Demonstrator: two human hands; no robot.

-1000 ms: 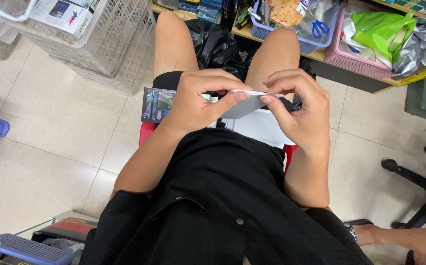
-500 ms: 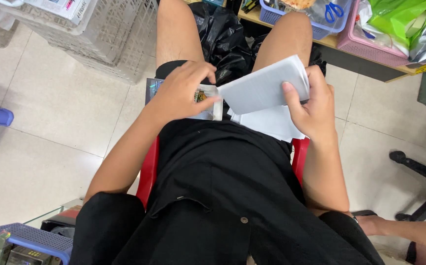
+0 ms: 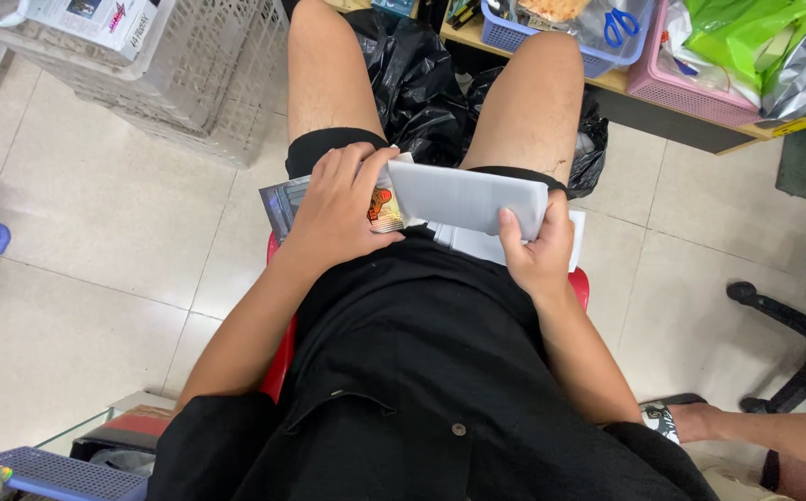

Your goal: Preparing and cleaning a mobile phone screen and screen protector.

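I sit on a red stool in black clothes, looking down at my lap. My right hand grips a grey-white padded envelope by its right end, held flat above my thighs. My left hand rests on a small pack of colourful cards, fingers curled over it at the envelope's left edge. A dark glossy packet lies under that hand on my left thigh. More white envelopes lie on my lap beneath the held one.
A black plastic bag sits on the floor between my knees. A white mesh crate stands at the upper left. A shelf ahead holds a blue basket and a pink basket. A black chair base is at right; another person's foot is nearby.
A second ago both hands worked the envelope together. Now my left hand has dropped onto the card pack, and my right hand alone holds the envelope, lowered and turned flat.
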